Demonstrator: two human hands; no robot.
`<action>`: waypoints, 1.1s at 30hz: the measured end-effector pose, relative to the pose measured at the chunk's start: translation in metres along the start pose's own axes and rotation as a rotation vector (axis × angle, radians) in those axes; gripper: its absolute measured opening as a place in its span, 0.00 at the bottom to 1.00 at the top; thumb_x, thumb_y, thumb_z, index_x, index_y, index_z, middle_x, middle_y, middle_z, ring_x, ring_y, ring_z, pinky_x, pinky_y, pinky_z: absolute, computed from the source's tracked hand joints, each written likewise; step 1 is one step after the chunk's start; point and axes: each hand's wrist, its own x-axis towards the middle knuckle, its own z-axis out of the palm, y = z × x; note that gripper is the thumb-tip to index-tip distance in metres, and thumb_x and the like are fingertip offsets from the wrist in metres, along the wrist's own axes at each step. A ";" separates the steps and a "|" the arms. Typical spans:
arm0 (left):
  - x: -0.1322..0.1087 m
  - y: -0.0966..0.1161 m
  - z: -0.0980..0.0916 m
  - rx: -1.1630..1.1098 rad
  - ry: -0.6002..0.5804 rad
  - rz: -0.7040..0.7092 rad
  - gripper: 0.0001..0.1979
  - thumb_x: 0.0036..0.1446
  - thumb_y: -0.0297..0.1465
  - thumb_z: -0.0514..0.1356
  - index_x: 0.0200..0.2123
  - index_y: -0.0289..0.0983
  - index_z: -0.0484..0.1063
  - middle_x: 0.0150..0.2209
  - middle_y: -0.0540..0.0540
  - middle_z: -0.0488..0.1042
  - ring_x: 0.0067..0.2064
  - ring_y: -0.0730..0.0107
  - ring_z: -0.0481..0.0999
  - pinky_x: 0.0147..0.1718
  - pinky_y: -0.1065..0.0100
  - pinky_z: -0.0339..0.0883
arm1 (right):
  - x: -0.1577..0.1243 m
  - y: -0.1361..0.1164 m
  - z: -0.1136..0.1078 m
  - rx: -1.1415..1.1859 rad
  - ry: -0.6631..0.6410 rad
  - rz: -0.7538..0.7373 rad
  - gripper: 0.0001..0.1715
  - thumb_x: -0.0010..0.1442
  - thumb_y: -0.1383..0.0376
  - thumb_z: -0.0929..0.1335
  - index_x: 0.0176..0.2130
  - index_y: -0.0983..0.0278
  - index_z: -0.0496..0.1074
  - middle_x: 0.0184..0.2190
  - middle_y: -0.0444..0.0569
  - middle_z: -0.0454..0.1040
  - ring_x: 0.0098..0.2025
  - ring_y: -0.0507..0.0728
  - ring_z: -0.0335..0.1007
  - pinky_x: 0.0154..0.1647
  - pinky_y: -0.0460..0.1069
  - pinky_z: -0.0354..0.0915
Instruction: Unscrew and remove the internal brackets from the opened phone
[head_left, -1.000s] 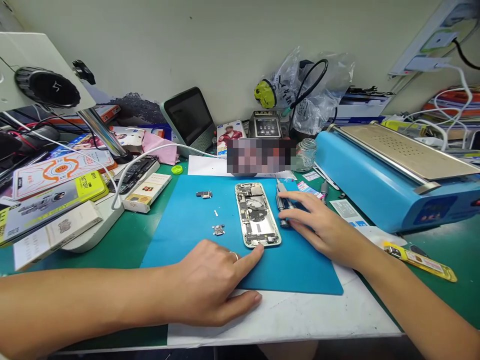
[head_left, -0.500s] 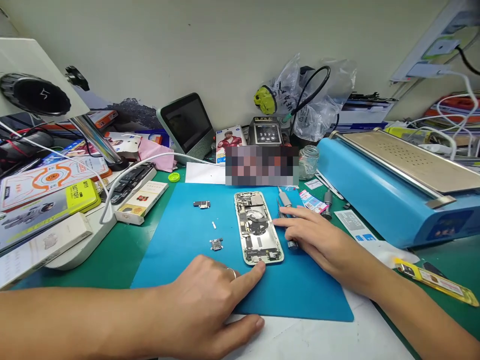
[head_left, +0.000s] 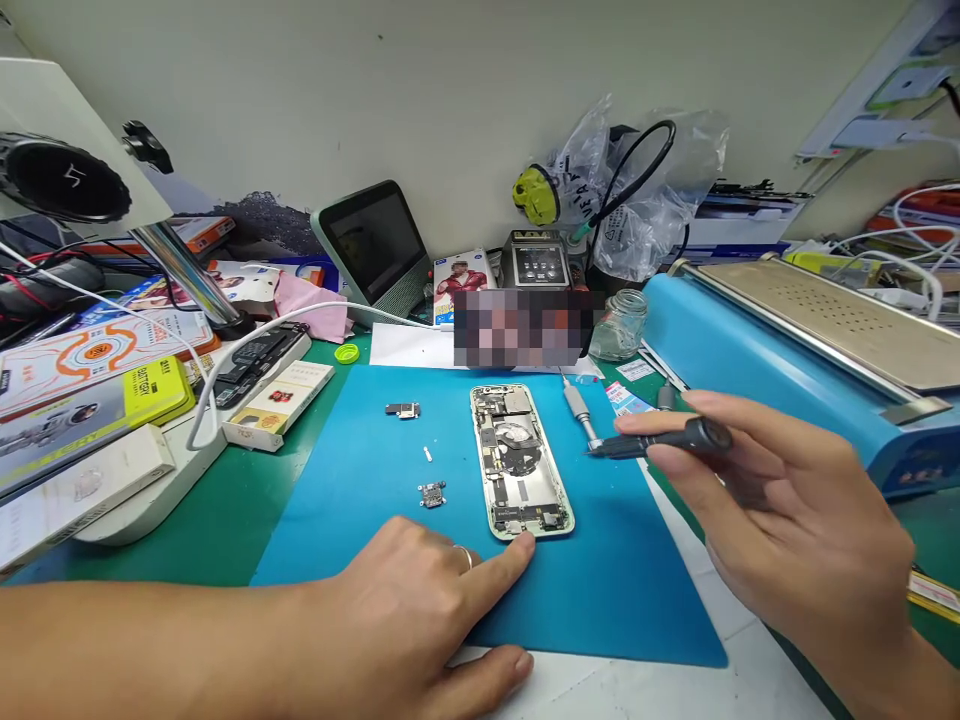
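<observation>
An opened phone housing (head_left: pixel 536 485) with its inner parts exposed lies on the blue mat (head_left: pixel 337 520). My left hand (head_left: pixel 420 600) holds nothing; its index fingertip rests at the phone's lower edge, with the thumb spread below. Raised at the right, my right hand (head_left: pixel 795 510) pinches a dark screwdriver (head_left: pixel 667 440), whose tip points left toward the phone but stays apart from it. A grey screwdriver (head_left: pixel 579 408) lies beside the phone. Left of the phone are a small dark component (head_left: pixel 403 410), a tiny white piece (head_left: pixel 428 454) and a square metallic part (head_left: pixel 432 494).
A blue machine (head_left: pixel 765 370) with a metal plate stands at the right. Boxes (head_left: pixel 97 345) and a white cable (head_left: pixel 255 345) crowd the left side. Behind the mat stand a screen device (head_left: pixel 379 245) and a glass jar (head_left: pixel 621 325).
My right hand has lifted from beside the phone, with the dark screwdriver now between its fingers, and moved right. My left fingertip stays at the phone's lower edge.
</observation>
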 end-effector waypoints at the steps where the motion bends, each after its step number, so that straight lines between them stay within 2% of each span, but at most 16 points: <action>1: 0.000 0.000 -0.001 0.006 -0.006 -0.002 0.32 0.74 0.45 0.49 0.73 0.33 0.54 0.40 0.46 0.82 0.33 0.56 0.83 0.27 0.56 0.69 | 0.003 -0.004 0.003 0.031 -0.005 0.023 0.25 0.68 0.67 0.71 0.61 0.49 0.71 0.46 0.43 0.84 0.43 0.60 0.85 0.46 0.57 0.84; 3: 0.002 0.001 -0.002 0.029 -0.041 -0.018 0.33 0.73 0.45 0.51 0.73 0.33 0.53 0.40 0.46 0.82 0.34 0.56 0.83 0.28 0.55 0.71 | 0.010 -0.005 0.010 0.022 -0.087 0.002 0.18 0.69 0.66 0.71 0.57 0.51 0.74 0.46 0.43 0.84 0.41 0.58 0.85 0.44 0.54 0.84; 6: 0.004 0.001 -0.004 0.057 -0.111 -0.027 0.35 0.72 0.44 0.53 0.74 0.31 0.51 0.41 0.45 0.82 0.35 0.55 0.84 0.29 0.54 0.74 | 0.016 0.004 0.022 -0.013 -0.120 -0.036 0.17 0.71 0.65 0.69 0.57 0.54 0.73 0.48 0.45 0.84 0.43 0.58 0.85 0.46 0.53 0.84; 9: 0.006 0.002 -0.003 0.064 -0.117 -0.015 0.35 0.72 0.43 0.53 0.74 0.30 0.51 0.43 0.44 0.83 0.35 0.54 0.84 0.29 0.54 0.75 | 0.012 0.016 0.031 -0.026 -0.115 -0.063 0.21 0.71 0.66 0.69 0.61 0.54 0.71 0.47 0.46 0.84 0.43 0.58 0.85 0.46 0.54 0.83; 12: 0.005 0.002 -0.002 0.052 -0.091 -0.012 0.34 0.72 0.43 0.53 0.73 0.30 0.53 0.42 0.43 0.83 0.35 0.54 0.84 0.30 0.53 0.76 | 0.004 0.021 0.035 -0.024 -0.153 -0.116 0.32 0.69 0.67 0.70 0.68 0.52 0.63 0.50 0.48 0.83 0.45 0.59 0.85 0.48 0.56 0.83; 16: 0.004 0.002 -0.003 0.052 -0.104 -0.023 0.35 0.73 0.43 0.52 0.74 0.29 0.51 0.43 0.42 0.82 0.37 0.53 0.84 0.32 0.53 0.77 | 0.001 0.010 0.036 0.004 -0.161 -0.145 0.39 0.69 0.71 0.70 0.71 0.48 0.58 0.53 0.48 0.81 0.49 0.60 0.84 0.51 0.57 0.82; 19: 0.004 0.003 -0.005 0.060 -0.119 -0.033 0.35 0.73 0.45 0.51 0.74 0.31 0.49 0.42 0.43 0.82 0.37 0.53 0.84 0.33 0.53 0.76 | 0.005 -0.010 0.039 0.161 -0.120 -0.052 0.42 0.68 0.72 0.70 0.71 0.46 0.56 0.51 0.46 0.81 0.50 0.59 0.83 0.50 0.55 0.82; 22: 0.004 0.003 -0.004 0.077 -0.122 -0.045 0.36 0.74 0.45 0.49 0.75 0.31 0.47 0.41 0.45 0.82 0.35 0.55 0.83 0.32 0.53 0.75 | 0.005 -0.025 0.048 0.330 -0.079 -0.064 0.43 0.66 0.75 0.70 0.70 0.46 0.57 0.50 0.47 0.78 0.49 0.58 0.82 0.49 0.55 0.83; 26: 0.003 0.001 0.000 0.078 -0.106 -0.030 0.36 0.74 0.47 0.48 0.74 0.30 0.47 0.40 0.46 0.81 0.34 0.56 0.83 0.28 0.53 0.72 | -0.004 -0.026 0.061 0.389 -0.028 -0.102 0.42 0.64 0.78 0.70 0.68 0.48 0.60 0.50 0.47 0.76 0.47 0.57 0.82 0.45 0.55 0.84; 29: 0.000 0.001 0.003 0.070 -0.039 -0.014 0.34 0.75 0.46 0.46 0.73 0.31 0.49 0.39 0.47 0.81 0.33 0.56 0.82 0.27 0.54 0.71 | -0.010 -0.023 0.065 0.406 -0.063 -0.060 0.41 0.64 0.79 0.70 0.67 0.51 0.60 0.46 0.46 0.77 0.46 0.57 0.82 0.45 0.54 0.84; 33: -0.002 0.001 0.003 0.075 -0.010 0.001 0.33 0.75 0.46 0.45 0.73 0.30 0.49 0.36 0.48 0.80 0.31 0.57 0.81 0.26 0.54 0.69 | -0.013 -0.024 0.063 0.404 -0.100 -0.076 0.43 0.62 0.81 0.70 0.67 0.52 0.61 0.50 0.47 0.76 0.47 0.56 0.82 0.44 0.52 0.84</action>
